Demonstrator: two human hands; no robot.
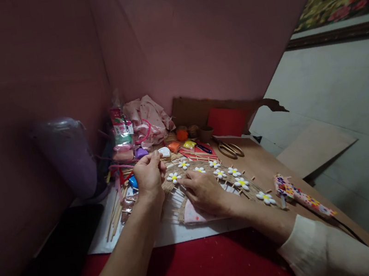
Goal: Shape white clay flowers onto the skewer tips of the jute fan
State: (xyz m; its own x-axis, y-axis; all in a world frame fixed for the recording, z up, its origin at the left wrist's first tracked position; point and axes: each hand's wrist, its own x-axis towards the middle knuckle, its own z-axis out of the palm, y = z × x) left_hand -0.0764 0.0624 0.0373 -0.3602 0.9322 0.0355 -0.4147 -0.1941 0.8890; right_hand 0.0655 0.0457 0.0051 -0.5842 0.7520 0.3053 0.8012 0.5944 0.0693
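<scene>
A half-round woven twine piece (189, 165) with thin sticks around its rim lies before me. Several white clay flowers with yellow centres sit along its band, and a pale pink dotted fabric patch (202, 214) covers its lower middle. My left hand (148, 174) is raised over the left end, thumb and fingertips pinched together; anything between them is too small to make out. Curled low over the twine, my right hand (204, 191) has its fingertips beside the leftmost flower (174, 178). Its fingers look closed, and their undersides are hidden.
Bags of coloured clay, a white clay lump (164, 152) and crumpled pink cloth (149, 115) lie behind. Scissors (230, 148) rest at the back right, a flower-patterned strip (304, 196) at the right. A purple container (68, 156) stands left, near loose sticks (113, 217).
</scene>
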